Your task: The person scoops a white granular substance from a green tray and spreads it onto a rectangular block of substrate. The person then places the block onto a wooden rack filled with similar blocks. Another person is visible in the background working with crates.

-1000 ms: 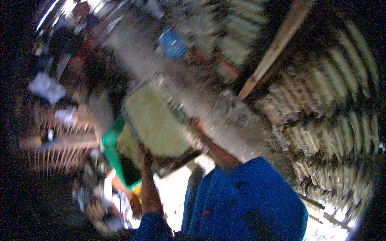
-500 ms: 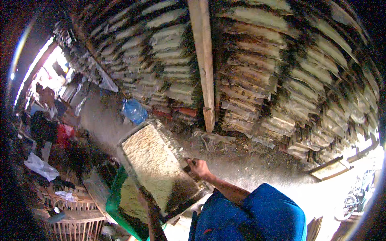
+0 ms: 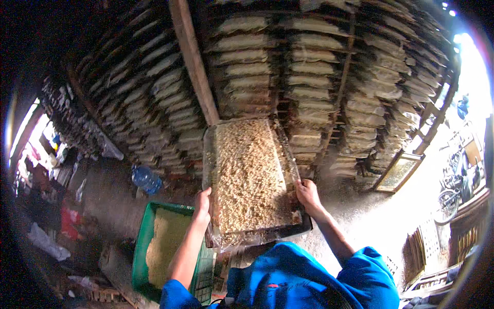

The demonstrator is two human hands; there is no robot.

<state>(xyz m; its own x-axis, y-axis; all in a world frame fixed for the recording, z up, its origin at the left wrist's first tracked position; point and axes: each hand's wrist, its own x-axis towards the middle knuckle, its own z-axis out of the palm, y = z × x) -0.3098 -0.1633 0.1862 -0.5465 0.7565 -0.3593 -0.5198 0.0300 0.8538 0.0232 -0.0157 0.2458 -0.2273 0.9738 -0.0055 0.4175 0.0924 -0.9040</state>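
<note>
A rectangular dark-rimmed tray [image 3: 207, 172] is held out in front of me between both hands. Pale, lumpy grains [image 3: 249, 175] cover it, and clear plastic sheeting shows along its edges. My left hand [image 3: 203, 203] grips the tray's left side, thumb up against the rim. On the opposite side my right hand [image 3: 307, 195] is closed around the edge. The undersides of both grips are hidden by the tray. Below and left of the tray, past my left forearm, stands a green plastic crate [image 3: 140, 247] with pale yellowish grains [image 3: 164, 244] inside.
Tall racks of stacked, plastic-wrapped trays [image 3: 309, 82] fill the far side, with a wooden post [image 3: 193, 59] in front. A blue water jug [image 3: 146, 179] lies beyond the crate. Bright light falls from the right, where a bicycle [image 3: 447, 206] stands.
The tray has swung right, away from over the green crate, and now faces the racks squarely. My view has turned right with it. Both hands keep hold of the tray.
</note>
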